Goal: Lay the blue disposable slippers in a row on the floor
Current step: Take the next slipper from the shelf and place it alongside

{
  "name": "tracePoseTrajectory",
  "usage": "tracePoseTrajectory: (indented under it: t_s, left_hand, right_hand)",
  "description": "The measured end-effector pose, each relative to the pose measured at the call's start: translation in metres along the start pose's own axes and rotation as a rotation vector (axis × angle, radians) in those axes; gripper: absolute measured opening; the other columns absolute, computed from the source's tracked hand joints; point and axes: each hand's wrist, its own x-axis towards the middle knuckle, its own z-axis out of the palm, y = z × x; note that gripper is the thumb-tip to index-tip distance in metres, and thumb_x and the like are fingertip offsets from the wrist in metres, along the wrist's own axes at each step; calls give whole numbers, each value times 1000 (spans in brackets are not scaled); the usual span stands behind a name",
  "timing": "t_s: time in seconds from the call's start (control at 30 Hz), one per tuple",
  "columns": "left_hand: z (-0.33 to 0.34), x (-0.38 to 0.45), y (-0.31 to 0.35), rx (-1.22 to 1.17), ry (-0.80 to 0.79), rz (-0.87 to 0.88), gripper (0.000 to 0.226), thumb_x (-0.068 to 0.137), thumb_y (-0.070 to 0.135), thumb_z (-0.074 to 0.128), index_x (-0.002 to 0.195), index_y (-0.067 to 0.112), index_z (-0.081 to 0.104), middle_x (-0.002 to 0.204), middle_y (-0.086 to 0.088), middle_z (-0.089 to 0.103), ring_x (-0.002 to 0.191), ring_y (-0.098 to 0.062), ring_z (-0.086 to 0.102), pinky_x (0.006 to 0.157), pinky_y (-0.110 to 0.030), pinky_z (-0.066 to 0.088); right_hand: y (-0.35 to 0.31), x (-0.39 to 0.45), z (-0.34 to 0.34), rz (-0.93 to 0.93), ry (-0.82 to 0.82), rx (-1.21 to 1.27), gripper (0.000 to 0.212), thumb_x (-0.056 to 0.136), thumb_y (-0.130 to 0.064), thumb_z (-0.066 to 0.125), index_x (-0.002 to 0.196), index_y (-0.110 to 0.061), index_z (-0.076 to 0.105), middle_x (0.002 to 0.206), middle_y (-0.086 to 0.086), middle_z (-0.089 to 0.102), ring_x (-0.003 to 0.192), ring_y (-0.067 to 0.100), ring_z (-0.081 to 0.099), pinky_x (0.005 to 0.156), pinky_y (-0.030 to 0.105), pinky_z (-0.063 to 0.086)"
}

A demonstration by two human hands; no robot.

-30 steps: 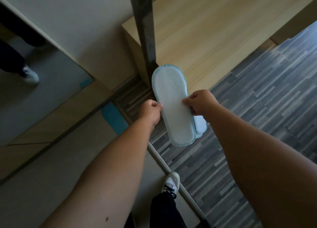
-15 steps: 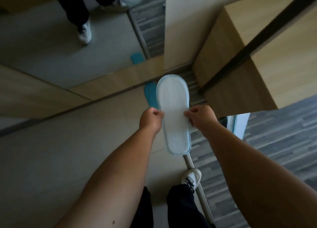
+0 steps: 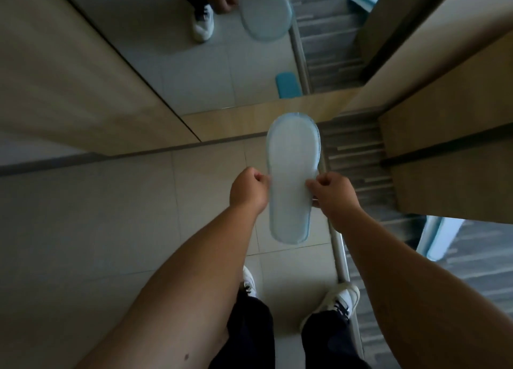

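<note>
A pale blue disposable slipper (image 3: 291, 157), sole side up, hangs flat above the tiled floor in the middle of the view. My left hand (image 3: 248, 189) pinches its left edge and my right hand (image 3: 331, 192) pinches its right edge, both near the slipper's middle. The toe end points away from me toward the mirror. Whether a second slipper lies stacked under it is hidden. A light blue and white object (image 3: 441, 236) lies on the striped floor at the right, partly behind a cabinet.
A floor mirror (image 3: 222, 63) stands ahead and reflects my legs and the held slipper. A wooden cabinet (image 3: 449, 180) juts in at the right. A metal threshold strip (image 3: 340, 257) divides beige tiles (image 3: 111, 216) from grey striped flooring (image 3: 477, 271). My two feet stand below.
My view has swung left and down toward the mirror and tiles. The slipper stays held between both hands at the same grip.
</note>
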Motion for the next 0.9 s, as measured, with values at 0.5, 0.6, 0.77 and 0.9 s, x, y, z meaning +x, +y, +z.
tracePoseTrajectory:
  t_s: [0.5,0.6,0.77,0.9]
  left_hand:
    - [61,63,-33,-350,-49,-33,26,89,39,55,98,18,69,99,-5,73,89,-24,70,85,-47,58]
    - [68,82,-53,-367,17,-79,32,85,42,50,87,14,66,92,-10,72,86,-30,70,81,-51,58]
    - [83,119,-87,-534,-48,-147,18,92,26,55,83,17,67,97,-18,71,92,-38,69,80,-54,58]
    - [103,161,-117,-504,-24,-164,17,86,33,59,79,22,69,93,-15,73,87,-36,71,76,-54,59]
  right_hand:
    - [34,55,74,-519,-66,-631,19,98,-18,50,105,-13,67,94,8,71,80,28,67,63,26,39]
    - [48,76,80,-594,-56,-566,22,91,-13,55,105,-8,71,98,14,73,85,34,69,71,34,51]
    - [62,150,88,-254,17,-424,31,94,-18,57,119,-3,63,112,16,66,101,33,63,86,35,45]
    - [81,209,116,-106,-126,-290,40,77,-45,60,98,-13,71,82,5,69,79,29,65,75,42,54]
